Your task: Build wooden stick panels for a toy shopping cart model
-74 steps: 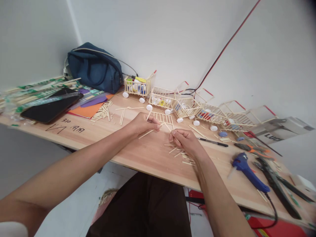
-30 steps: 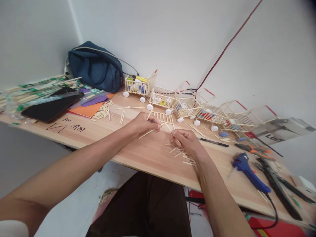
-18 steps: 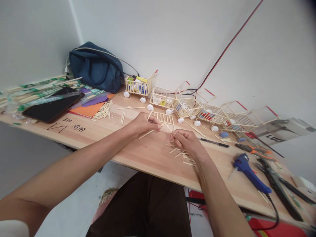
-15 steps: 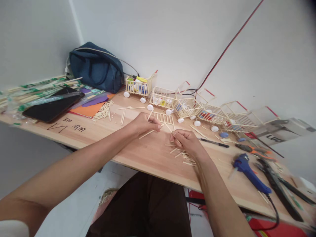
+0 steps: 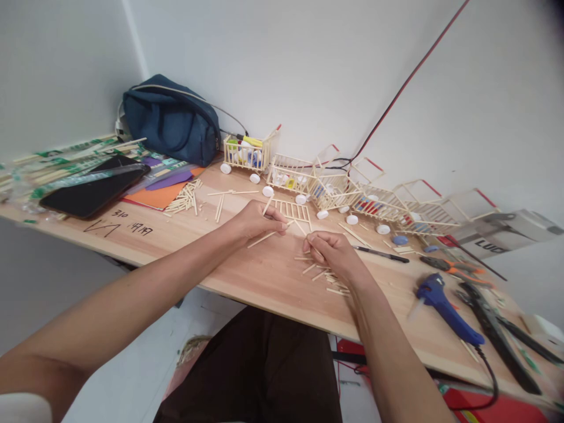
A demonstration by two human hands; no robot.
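Observation:
My left hand (image 5: 263,221) is closed on a thin wooden stick (image 5: 268,204), which pokes up above the fingers. My right hand (image 5: 325,247) pinches another slim stick (image 5: 300,228), slanting up toward the left. The two hands are a short way apart, just above the table. Behind them lies a ladder-like stick panel (image 5: 291,210), partly hidden by my left hand. Short cut sticks (image 5: 324,273) lie scattered beside and below my right hand.
Several small stick-built carts (image 5: 291,170) with white wheels line the wall. A blue glue gun (image 5: 447,308), pliers (image 5: 458,267) and a pen (image 5: 383,255) lie right. A dark phone-like slab (image 5: 94,188), a blue bag (image 5: 171,120) and a stick pile (image 5: 183,198) sit left.

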